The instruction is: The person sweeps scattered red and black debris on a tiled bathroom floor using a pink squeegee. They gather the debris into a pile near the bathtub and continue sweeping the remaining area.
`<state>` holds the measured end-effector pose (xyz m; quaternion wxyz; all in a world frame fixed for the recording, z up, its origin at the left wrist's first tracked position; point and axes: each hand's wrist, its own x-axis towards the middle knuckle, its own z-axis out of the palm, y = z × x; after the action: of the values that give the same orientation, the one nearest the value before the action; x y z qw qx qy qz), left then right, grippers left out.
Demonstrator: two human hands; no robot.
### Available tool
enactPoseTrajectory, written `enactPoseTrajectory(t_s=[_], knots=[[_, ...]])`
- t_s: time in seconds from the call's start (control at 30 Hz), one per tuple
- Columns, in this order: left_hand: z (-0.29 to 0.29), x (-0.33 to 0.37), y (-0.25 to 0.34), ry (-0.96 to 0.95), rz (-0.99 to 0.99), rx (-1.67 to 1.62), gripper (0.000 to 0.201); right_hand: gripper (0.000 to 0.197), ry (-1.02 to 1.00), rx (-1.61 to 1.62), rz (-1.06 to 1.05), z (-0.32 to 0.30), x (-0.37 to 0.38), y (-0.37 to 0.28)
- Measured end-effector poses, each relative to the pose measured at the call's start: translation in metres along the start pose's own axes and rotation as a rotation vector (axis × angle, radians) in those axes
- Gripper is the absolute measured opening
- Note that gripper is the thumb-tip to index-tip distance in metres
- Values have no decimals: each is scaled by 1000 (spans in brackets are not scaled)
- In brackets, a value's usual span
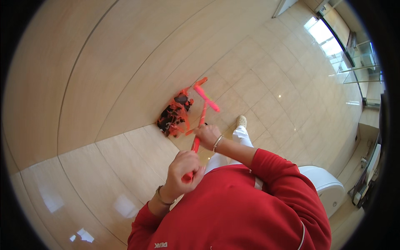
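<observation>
A floor brush with a red handle and a bright pink head slants away from my body toward the floor. My left hand is closed around the handle's near end, which pokes out below the fingers. Farther along the handle, my right hand is wrapped round it too. The pink head is at the floor beside a heap of red and black pieces in the wall corner. What those pieces are, I cannot make out. Whether the head touches them is unclear.
Beige tiled walls meet at the corner to the left. Pale floor tiles stretch ahead and right. A white rounded fixture stands close at my right side. Glass shelves and a dark frame line the far right. My shoe is ahead.
</observation>
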<state>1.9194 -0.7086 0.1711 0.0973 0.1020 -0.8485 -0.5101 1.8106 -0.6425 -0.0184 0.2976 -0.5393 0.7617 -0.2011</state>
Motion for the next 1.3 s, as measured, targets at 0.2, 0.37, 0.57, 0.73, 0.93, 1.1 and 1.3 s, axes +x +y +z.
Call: enactPoseTrajectory(t_s=[0.2,0.37,0.57,0.73,0.93,1.1,1.3], knots=[[26,-57,-79,85,-141,-249,21,16,36,-96,104,70,11,33],[0,-102,-73,168,-201,-14,22,13,-76,-35,-37,129,32,-29],[-46,-131,-25,218,-126,169,25,10,-148,26,-242,105,27,-118],[-61,-145,-16,372,-52,48,25,11,-242,-95,-205,66,23,-134],[-8,-126,-115,451,-21,-205,21,15,-52,-404,-35,115,69,-15],[26,-108,-194,506,-99,-329,18,14,-118,-461,-21,130,108,37],[-30,-192,-148,659,-396,-96,20,16,-315,-468,-171,193,101,-95]])
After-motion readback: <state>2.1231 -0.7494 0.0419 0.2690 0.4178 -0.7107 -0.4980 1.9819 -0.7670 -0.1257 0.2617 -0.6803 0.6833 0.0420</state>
